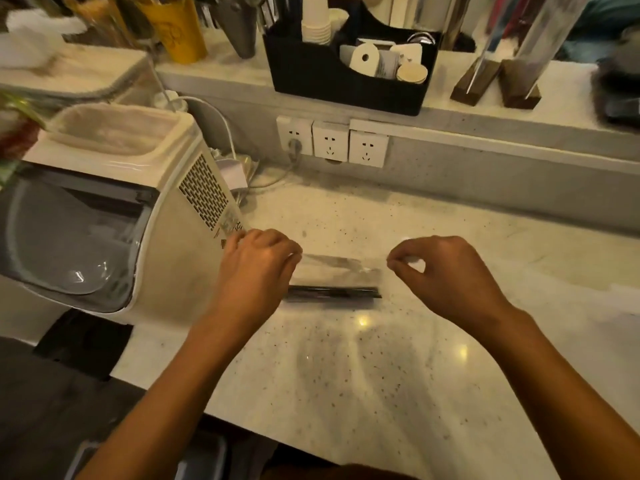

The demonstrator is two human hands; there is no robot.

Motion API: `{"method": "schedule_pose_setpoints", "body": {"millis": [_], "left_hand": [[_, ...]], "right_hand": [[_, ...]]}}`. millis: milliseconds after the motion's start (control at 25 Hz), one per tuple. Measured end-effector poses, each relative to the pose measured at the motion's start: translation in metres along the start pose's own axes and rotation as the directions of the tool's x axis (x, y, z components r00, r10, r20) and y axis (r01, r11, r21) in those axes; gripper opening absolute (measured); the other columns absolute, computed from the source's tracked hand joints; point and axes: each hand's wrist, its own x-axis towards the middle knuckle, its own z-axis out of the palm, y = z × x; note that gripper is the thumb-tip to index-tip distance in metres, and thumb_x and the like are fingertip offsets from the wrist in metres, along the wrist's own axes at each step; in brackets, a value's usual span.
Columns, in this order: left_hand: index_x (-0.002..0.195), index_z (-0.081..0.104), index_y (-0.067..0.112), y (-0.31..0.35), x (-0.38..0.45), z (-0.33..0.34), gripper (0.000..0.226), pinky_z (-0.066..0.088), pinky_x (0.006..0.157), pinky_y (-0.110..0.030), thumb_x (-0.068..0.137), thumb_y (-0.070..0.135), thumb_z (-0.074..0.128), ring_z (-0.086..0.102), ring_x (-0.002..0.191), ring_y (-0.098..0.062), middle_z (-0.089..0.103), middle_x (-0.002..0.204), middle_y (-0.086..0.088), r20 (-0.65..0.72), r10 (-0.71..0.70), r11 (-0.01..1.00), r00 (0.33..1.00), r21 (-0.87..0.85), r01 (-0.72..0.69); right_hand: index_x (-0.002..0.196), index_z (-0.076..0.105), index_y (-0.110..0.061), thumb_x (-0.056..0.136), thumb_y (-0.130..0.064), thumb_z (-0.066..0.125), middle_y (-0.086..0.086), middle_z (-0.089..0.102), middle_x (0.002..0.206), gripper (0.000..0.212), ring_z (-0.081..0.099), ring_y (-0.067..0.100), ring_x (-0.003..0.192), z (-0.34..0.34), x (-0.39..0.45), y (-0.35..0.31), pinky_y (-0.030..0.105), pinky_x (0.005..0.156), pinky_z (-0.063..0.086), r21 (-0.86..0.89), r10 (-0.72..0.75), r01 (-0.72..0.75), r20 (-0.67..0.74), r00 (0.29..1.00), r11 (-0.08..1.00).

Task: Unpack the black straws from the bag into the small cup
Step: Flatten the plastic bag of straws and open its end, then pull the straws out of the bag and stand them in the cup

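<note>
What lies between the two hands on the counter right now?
In the head view, the clear bag holding black straws spans the left hand to the right hand.

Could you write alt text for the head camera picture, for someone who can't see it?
Two bare hands hold a clear plastic bag of black straws over a speckled white counter, the left hand gripping one end and the right hand pinching the other. A cream appliance sits to the left, with wall sockets behind.
</note>
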Motion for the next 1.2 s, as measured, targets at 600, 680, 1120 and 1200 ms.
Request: {"method": "schedule_pose_setpoints", "body": {"millis": [600, 680, 1120, 1200], "left_hand": [[0.1, 0.08, 0.019, 0.016, 0.014, 0.027, 0.011, 0.042, 0.1, -0.05, 0.091, 0.019, 0.074, 0.06, 0.118, -0.032, 0.072, 0.118, -0.008, -0.08, 0.017, 0.996, 0.997, -0.084, -0.023], [0.101, 0.08, 0.02, 0.018, 0.019, 0.026, 0.011, 0.042, 0.099, -0.05, 0.091, 0.02, 0.075, 0.06, 0.118, -0.032, 0.072, 0.119, -0.008, -0.104, 0.025, 0.995, 0.994, -0.09, -0.034], [0.138, 0.055, 0.027, -0.005, 0.015, 0.034, 0.057, 0.03, 0.113, -0.052, 0.088, 0.048, 0.071, 0.047, 0.134, -0.028, 0.057, 0.141, -0.006, -0.195, -0.293, 0.937, 0.936, -0.253, 0.241], [0.149, 0.038, 0.028, -0.018, 0.003, 0.045, 0.079, 0.033, 0.111, -0.043, 0.083, 0.048, 0.077, 0.041, 0.138, -0.023, 0.045, 0.152, -0.005, -0.096, -0.517, 0.76, 0.851, -0.509, 0.405]], "right_hand": [[0.106, 0.076, -0.031, 0.092, -0.037, 0.07, -0.013, 0.076, 0.103, 0.017, 0.067, 0.008, 0.085, -0.006, -0.008, 0.027, 0.03, 0.078, 0.057, -0.126, 0.158, -0.147, 0.079, 0.984, 0.981], [0.114, 0.074, -0.031, 0.09, -0.041, 0.072, -0.012, 0.075, 0.105, 0.026, 0.067, 0.009, 0.087, -0.002, -0.003, 0.016, 0.031, 0.079, 0.057, -0.091, 0.083, -0.079, 0.042, 0.996, 0.993], [0.099, 0.081, -0.018, 0.093, -0.019, 0.071, -0.005, 0.08, 0.093, 0.011, 0.073, 0.012, 0.081, 0.009, 0.03, -0.027, 0.026, 0.074, 0.056, -0.016, -0.099, 0.098, -0.083, 0.992, 0.995], [0.098, 0.08, -0.017, 0.093, -0.019, 0.071, -0.005, 0.08, 0.092, 0.011, 0.073, 0.012, 0.081, 0.001, 0.035, -0.034, 0.025, 0.073, 0.054, -0.021, -0.103, 0.102, -0.106, 0.989, 0.995]]}}
